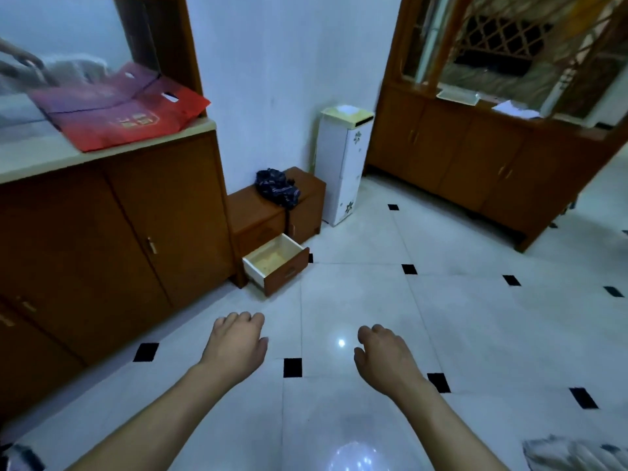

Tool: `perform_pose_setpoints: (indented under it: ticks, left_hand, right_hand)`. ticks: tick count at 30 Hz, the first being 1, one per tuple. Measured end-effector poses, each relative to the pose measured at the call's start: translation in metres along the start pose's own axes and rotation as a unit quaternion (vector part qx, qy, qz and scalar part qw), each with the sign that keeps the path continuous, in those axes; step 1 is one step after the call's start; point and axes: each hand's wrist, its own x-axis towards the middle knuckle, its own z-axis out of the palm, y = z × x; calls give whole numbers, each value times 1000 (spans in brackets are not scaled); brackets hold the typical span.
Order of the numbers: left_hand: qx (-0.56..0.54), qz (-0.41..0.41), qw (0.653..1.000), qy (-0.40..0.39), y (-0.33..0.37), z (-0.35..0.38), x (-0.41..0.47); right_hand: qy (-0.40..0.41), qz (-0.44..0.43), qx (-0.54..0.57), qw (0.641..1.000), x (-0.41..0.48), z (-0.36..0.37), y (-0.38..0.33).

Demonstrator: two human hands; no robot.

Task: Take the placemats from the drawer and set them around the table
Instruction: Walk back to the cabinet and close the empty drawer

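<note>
A small brown drawer (276,265) stands pulled out from a low wooden cabinet (258,212) against the wall; its pale inside shows nothing in it. No placemat or table is in view. My left hand (236,346) and my right hand (384,356) hang out in front of me over the white tiled floor, well short of the drawer. Both hold nothing, with fingers loosely curled downward.
A tall wooden sideboard (102,232) runs along the left, with a red paper bag (119,107) on its top. A dark cloth (277,186) lies on the low cabinet. A white narrow unit (343,168) and another wooden cabinet (475,164) stand at the back right.
</note>
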Motion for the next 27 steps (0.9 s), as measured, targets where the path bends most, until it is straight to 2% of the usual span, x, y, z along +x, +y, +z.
perform_pose_setpoints:
  ticks: [6,12,21,27]
  left_hand:
    - [10,8,1000,-13,12,11,135]
    - [14,-49,998,-36,22,23,258]
    - [-8,-156,987,-45,12,39,389]
    - [-36,-178,982,-43,-24,70,494]
  right_hand:
    - [-9,12,8,1000,125,3,55]
    - [-2,-67,6,998,287,-8,108]
    - [-32,-221,-15,975,495,-28,114]
    - [-48,-243,-18,969,615,-12,107]
